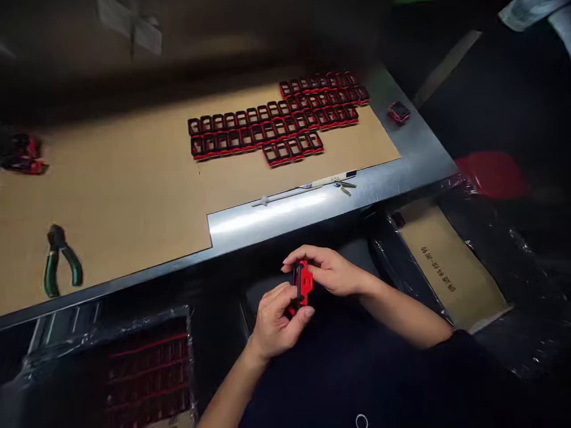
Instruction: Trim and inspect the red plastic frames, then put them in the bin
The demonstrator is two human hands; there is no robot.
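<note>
A small red and black plastic frame part (305,282) is held upright between both hands, just off the front edge of the bench. My left hand (279,321) grips its lower end, thumb on the near side and fingers curled behind. At the upper end, my right hand (328,270) pinches the same part between thumb and fingers. On the bench beyond, several rows of similar black and red frames (272,129) stand on the brown board (134,196). How the part's far side looks is hidden by my fingers.
Green-handled cutting pliers (61,261) lie at the left. A thin white stick tool (307,187) rests along the metal edge, near small metal pieces (345,188). One frame (399,112) sits at right. Below are a plastic-lined box of parts (149,368) and a cardboard-bottomed box (450,261).
</note>
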